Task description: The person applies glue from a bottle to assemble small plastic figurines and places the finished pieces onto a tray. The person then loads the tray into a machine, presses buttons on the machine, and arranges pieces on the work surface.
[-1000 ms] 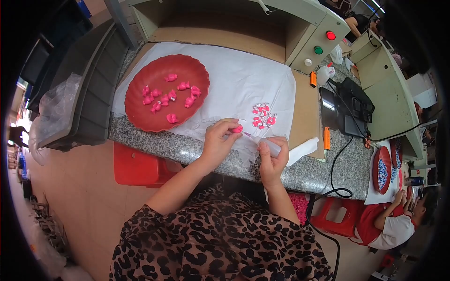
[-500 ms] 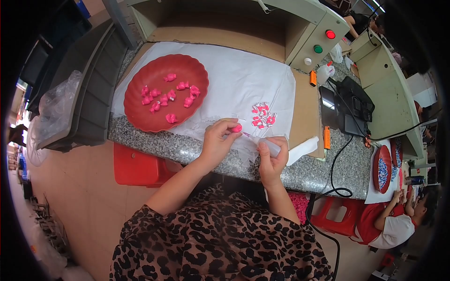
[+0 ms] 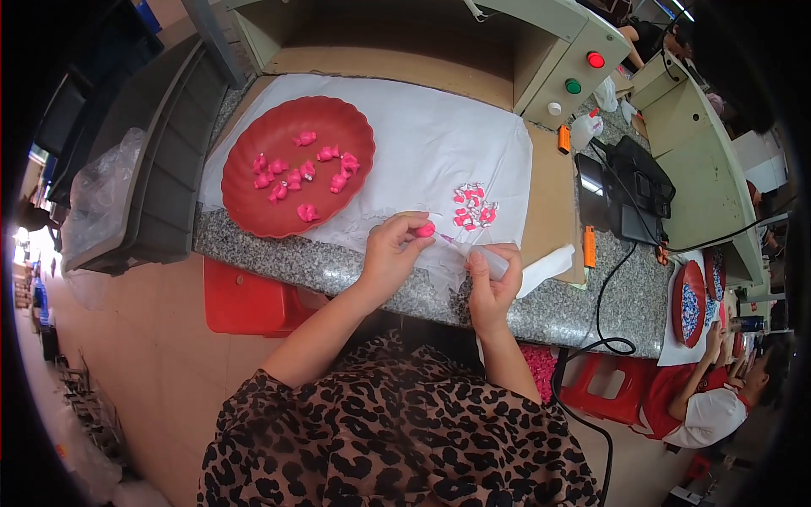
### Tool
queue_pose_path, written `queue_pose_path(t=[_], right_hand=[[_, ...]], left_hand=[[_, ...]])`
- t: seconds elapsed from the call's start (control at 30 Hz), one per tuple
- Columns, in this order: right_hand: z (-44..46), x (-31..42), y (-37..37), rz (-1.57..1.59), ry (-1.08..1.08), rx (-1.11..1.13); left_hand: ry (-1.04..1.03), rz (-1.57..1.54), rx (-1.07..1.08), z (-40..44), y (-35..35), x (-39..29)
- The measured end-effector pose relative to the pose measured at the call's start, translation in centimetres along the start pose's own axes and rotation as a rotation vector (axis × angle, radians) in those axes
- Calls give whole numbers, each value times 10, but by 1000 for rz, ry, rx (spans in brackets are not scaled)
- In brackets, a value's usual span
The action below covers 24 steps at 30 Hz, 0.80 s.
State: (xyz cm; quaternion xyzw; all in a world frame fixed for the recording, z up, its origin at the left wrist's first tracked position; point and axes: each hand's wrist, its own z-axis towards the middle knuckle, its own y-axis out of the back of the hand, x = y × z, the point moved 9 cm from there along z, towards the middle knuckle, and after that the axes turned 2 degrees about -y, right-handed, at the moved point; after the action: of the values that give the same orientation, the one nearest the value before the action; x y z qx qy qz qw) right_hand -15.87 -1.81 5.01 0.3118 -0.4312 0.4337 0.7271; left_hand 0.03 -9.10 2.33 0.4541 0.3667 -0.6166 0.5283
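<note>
Between thumb and fingers my left hand (image 3: pixel 394 253) pinches a small pink piece (image 3: pixel 426 229) over the front edge of the white paper (image 3: pixel 422 135). My right hand (image 3: pixel 494 283) is wrapped round a translucent squeeze bottle (image 3: pixel 488 260), whose thin tip points left at the pink piece; whether they touch is too small to tell. Several pink figures (image 3: pixel 294 179) lie in a scalloped red plate (image 3: pixel 245 207) on the left. Behind my right hand, several small pink and silver pieces (image 3: pixel 475 207) lie in a cluster on the paper.
A grey crate (image 3: pixel 160 160) stands at the left. A cabinet with buttons (image 3: pixel 573 86) rises behind the paper. Orange lighters (image 3: pixel 589 247), a phone (image 3: pixel 591 179), a black bag (image 3: pixel 642 182) and a cable lie right. A person (image 3: pixel 710 406) sits far right, near red plates (image 3: pixel 688 304).
The bottle in my right hand has tilted slightly. My left hand keeps its pinch, almost unmoved. At the far right, the other person's arms have shifted.
</note>
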Motion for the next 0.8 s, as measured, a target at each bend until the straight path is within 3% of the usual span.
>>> queue_pose_path(t=[0.13,0.2,0.5,0.8], right_hand=[[2,2,0,180,-118,-29],[2,-14,2,361,-324,-49],[2,-3,-3,208,-142,-1],[2,-5,-3,183,-157,-14]], left_hand=[[-4,-24,-11,0,0,1],[-12,-27,-9,0,0,2],[-4,-50,-3,0,0,0],[-15,-24,8,0,0,0]])
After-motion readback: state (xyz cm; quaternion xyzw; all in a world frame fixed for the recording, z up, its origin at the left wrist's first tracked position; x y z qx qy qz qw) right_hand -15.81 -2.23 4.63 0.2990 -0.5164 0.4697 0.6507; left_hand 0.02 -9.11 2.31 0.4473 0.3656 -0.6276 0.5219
